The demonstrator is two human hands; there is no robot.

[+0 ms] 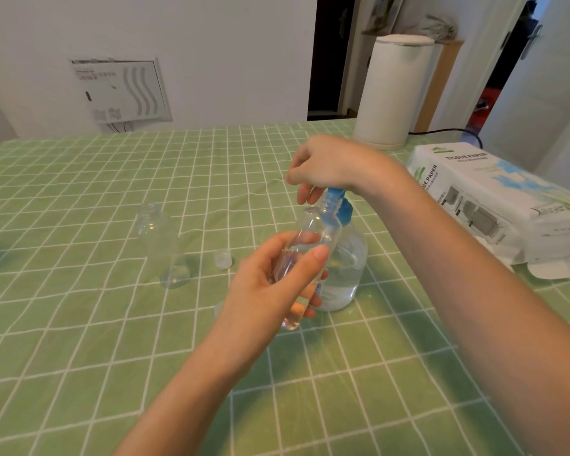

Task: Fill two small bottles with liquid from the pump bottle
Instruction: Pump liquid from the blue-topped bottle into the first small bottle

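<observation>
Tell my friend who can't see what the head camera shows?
A left hand tilts a small clear bottle to a blue-topped pump bottle that the right hand presses. Another small bottle stands open nearby.

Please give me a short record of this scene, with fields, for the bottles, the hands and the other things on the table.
left hand: holds a small clear bottle tilted, its open mouth by the pump spout
right hand: on the blue pump head of the pump bottle
second small bottle: upright, uncapped, apart to the left
cap: on the tablecloth between the bottles
liquid level in held bottle: cannot tell
other things: tissue pack, white cylindrical appliance
</observation>
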